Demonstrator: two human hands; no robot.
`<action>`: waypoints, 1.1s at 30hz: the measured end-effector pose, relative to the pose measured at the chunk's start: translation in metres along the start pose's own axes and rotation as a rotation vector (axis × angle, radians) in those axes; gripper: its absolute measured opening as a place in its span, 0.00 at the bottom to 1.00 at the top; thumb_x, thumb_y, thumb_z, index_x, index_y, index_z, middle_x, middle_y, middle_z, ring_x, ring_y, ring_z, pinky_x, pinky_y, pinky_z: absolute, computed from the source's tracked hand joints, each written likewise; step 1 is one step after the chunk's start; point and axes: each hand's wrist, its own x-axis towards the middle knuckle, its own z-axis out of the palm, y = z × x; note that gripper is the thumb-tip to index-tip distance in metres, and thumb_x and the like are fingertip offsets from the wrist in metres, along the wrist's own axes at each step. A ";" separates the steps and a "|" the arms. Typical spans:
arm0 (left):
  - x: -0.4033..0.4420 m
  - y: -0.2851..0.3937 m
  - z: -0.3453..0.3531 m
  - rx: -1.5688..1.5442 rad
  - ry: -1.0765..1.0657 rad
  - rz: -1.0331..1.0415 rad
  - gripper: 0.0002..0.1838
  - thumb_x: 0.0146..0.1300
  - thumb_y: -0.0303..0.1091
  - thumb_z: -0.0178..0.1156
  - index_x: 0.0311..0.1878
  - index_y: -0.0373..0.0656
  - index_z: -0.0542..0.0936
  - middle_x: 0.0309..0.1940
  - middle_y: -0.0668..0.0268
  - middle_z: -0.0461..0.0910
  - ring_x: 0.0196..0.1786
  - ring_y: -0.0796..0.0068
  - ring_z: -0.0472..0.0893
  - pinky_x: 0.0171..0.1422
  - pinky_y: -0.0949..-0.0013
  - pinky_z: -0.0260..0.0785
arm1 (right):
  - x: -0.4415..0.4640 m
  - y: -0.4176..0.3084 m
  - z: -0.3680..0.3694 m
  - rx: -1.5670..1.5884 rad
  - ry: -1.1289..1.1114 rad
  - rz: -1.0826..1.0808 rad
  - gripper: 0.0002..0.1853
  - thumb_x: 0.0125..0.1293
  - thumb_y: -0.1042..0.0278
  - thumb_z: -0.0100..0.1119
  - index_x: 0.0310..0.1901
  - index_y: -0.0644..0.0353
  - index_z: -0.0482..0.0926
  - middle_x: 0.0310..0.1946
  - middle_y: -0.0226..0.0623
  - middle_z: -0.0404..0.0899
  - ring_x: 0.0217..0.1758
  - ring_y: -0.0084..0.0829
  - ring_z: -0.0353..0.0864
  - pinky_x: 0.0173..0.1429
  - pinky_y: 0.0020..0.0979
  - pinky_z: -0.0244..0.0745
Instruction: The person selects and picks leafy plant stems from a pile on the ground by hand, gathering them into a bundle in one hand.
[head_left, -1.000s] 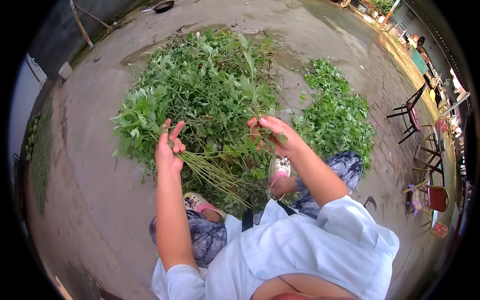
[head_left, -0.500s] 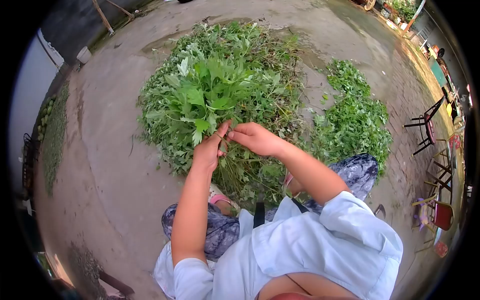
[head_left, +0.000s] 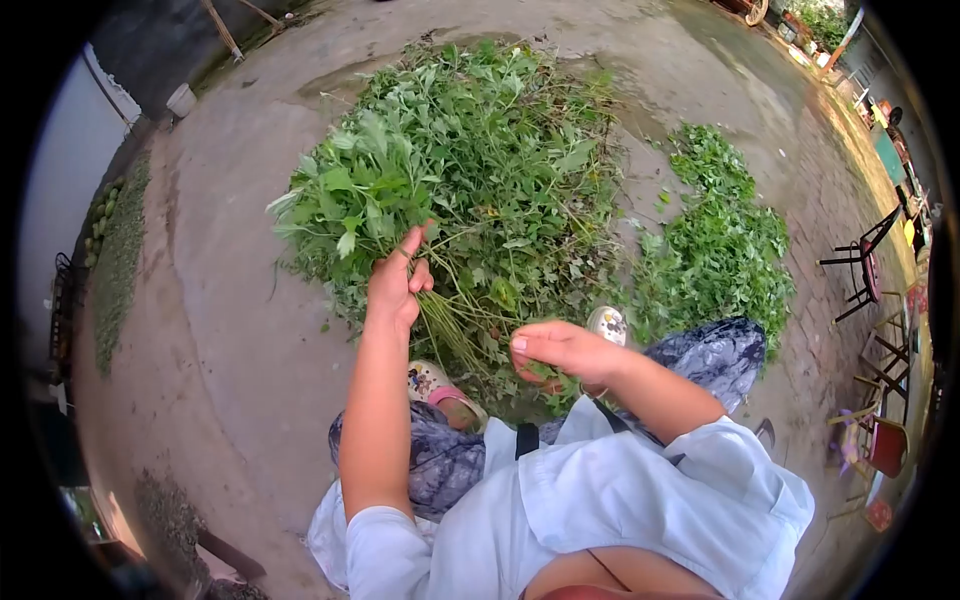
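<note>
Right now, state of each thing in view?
Leafy stem bunch, held, leaves fanned out
Left hand, closed around that bunch
Right hand, partly curled, grip unclear
Large leafy pile, heaped loosely
Smaller leaf pile, spread out
Clogs, worn
Light-blue shirt, worn
White bucket, upright, contents unclear
Black-framed chair, unoccupied

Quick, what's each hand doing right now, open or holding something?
Left hand: closed around a bunch of leafy stems.
Right hand: fingers curled; whether it holds the leaves beneath it cannot be told.
</note>
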 end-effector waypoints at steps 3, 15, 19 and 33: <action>0.002 -0.020 0.003 0.020 -0.033 -0.032 0.17 0.56 0.40 0.58 0.44 0.38 0.75 0.42 0.69 0.75 0.14 0.84 0.59 0.22 0.76 0.57 | 0.020 -0.008 -0.022 -0.433 0.599 -0.368 0.13 0.61 0.60 0.50 0.34 0.63 0.71 0.25 0.33 0.72 0.28 0.20 0.69 0.33 0.25 0.66; -0.001 -0.017 0.007 -0.005 0.084 0.008 0.12 0.59 0.41 0.54 0.38 0.42 0.74 0.38 0.72 0.74 0.19 0.84 0.61 0.23 0.76 0.56 | 0.020 -0.016 -0.047 -1.142 1.171 -0.809 0.03 0.56 0.70 0.54 0.29 0.60 0.74 0.25 0.41 0.75 0.25 0.38 0.76 0.28 0.31 0.71; 0.000 -0.014 -0.010 -0.105 0.032 -0.044 0.11 0.60 0.41 0.54 0.36 0.43 0.73 0.36 0.70 0.73 0.23 0.84 0.65 0.25 0.77 0.60 | -0.054 0.003 -0.140 -2.085 1.665 0.096 0.11 0.50 0.62 0.58 0.35 0.56 0.78 0.31 0.41 0.76 0.40 0.34 0.75 0.42 0.39 0.70; -0.013 0.001 -0.012 -0.087 -0.040 -0.098 0.08 0.62 0.40 0.51 0.34 0.46 0.70 0.14 0.78 0.56 0.16 0.86 0.57 0.22 0.78 0.53 | 0.093 0.018 -0.165 0.306 1.166 -0.342 0.11 0.60 0.60 0.51 0.30 0.60 0.72 0.20 0.28 0.67 0.20 0.18 0.65 0.25 0.22 0.65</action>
